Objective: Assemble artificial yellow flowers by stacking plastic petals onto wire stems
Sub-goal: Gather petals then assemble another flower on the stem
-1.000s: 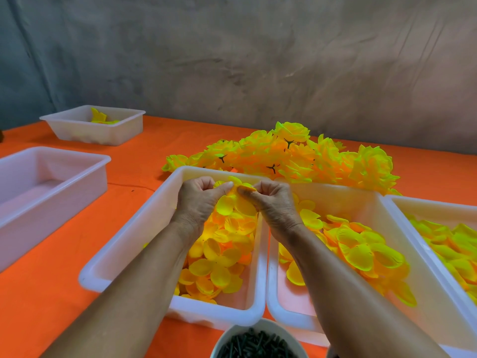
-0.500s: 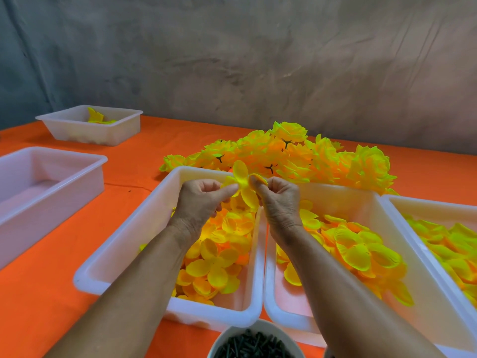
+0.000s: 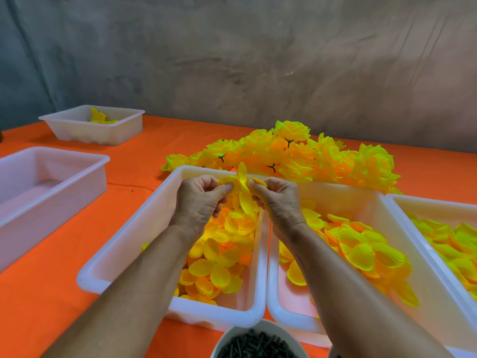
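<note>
Head view has the left hand [image 3: 198,200] and right hand [image 3: 277,200] pinching one yellow plastic petal piece [image 3: 242,192] above the white tub of petals [image 3: 124,254] nearest the tabletop's front edge, so I'd guess it's being separated or seated, stem hidden, next layer afterwards.

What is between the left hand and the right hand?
In the head view, a yellow petal piece lies between the left hand and the right hand; both pinch it above the petal bin.

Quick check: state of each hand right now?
Left hand: pinches the yellow petal piece.
Right hand: pinches the same petal piece from the other side.
</note>
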